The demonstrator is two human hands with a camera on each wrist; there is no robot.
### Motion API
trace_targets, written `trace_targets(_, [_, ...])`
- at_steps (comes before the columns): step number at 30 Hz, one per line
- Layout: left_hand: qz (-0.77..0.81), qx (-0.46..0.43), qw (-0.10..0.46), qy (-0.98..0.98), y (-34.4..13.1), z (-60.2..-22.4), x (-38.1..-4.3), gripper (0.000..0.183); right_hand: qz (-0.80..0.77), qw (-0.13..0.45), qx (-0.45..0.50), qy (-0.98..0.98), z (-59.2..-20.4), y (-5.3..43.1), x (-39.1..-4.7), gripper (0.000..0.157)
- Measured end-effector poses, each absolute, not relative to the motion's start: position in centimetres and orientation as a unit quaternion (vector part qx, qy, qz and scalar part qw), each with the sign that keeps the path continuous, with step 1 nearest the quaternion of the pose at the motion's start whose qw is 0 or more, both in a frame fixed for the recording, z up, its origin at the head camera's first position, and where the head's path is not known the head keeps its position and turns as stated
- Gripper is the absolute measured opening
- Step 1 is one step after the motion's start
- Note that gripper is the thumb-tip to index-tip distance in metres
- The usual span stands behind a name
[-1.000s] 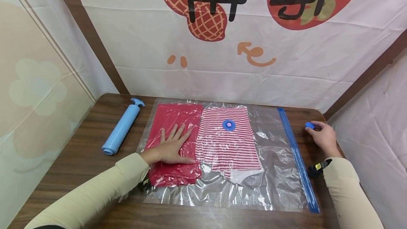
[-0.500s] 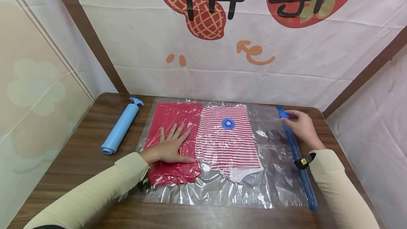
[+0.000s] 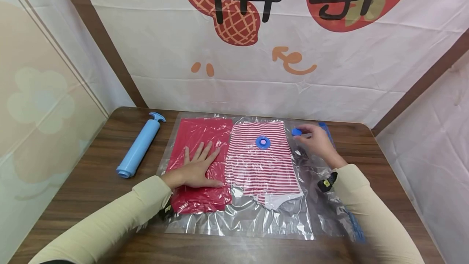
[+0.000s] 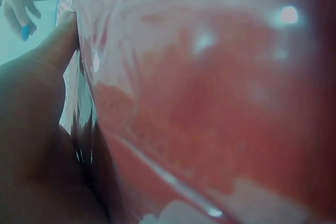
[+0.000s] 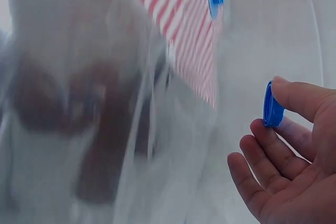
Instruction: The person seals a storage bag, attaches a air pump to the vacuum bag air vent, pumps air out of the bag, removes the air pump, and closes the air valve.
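Observation:
A clear vacuum storage bag (image 3: pixel 253 223) lies flat on the table, holding a folded red cloth (image 3: pixel 205 133) and a red-and-white striped garment (image 3: pixel 264 170). On top of the striped part sits the bag's round blue valve (image 3: pixel 263 142), its threaded neck bare in the right wrist view. My left hand (image 3: pixel 198 172) rests with spread fingers on the bag over the red cloth. Between thumb and fingers, my right hand (image 3: pixel 316 139) pinches a blue screw cap (image 5: pixel 274 106), held above the bag to the right of the valve and apart from it.
A light blue hand pump (image 3: pixel 141 146) lies on the wooden table (image 3: pixel 91 190) at the left. The bag's blue zip edge (image 3: pixel 357 227) runs down the right side, partly hidden by my right arm. A printed cloth wall (image 3: pixel 234 89) stands behind the table.
My right hand has carried the blue cap leftward from the table right of the bag, across the zip edge, to above the bag near the striped garment. The left hand has stayed put.

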State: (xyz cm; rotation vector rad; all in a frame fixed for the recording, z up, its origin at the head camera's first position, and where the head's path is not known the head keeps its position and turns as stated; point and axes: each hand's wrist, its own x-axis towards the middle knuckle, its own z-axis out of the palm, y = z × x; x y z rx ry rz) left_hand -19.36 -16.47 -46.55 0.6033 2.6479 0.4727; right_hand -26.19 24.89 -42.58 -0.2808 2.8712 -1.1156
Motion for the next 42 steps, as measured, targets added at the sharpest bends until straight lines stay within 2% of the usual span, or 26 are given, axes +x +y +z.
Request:
trace_targets(9, [0.167, 0.215, 0.191, 0.943, -16.5, -46.6, -19.4, 0.119, -0.357, 0.054, -0.110, 0.926, -44.2, 19.6, -26.9, 0.045])
trace_targets(16, [0.169, 0.216, 0.190, 0.943, -16.4, -46.6, -19.6, 0.118, -0.344, 0.057, -0.142, 0.926, -45.5, 17.3, -27.4, 0.040])
trace_targets(33, [0.181, 0.219, 0.190, 0.940, -16.5, -46.8, -19.4, 0.119, -0.328, 0.032, -0.182, 0.927, -46.4, 15.8, -27.4, 0.034])
trace_targets(39, [0.185, 0.223, 0.185, 0.939, -16.5, -46.8, -19.4, 0.119, -0.323, 0.039, -0.166, 0.931, -46.5, 15.8, -27.4, 0.037])
trace_targets(42, [0.187, 0.223, 0.183, 0.939, -16.5, -46.9, -19.4, 0.119, -0.330, 0.038, -0.163, 0.929, -46.5, 15.9, -27.5, 0.048])
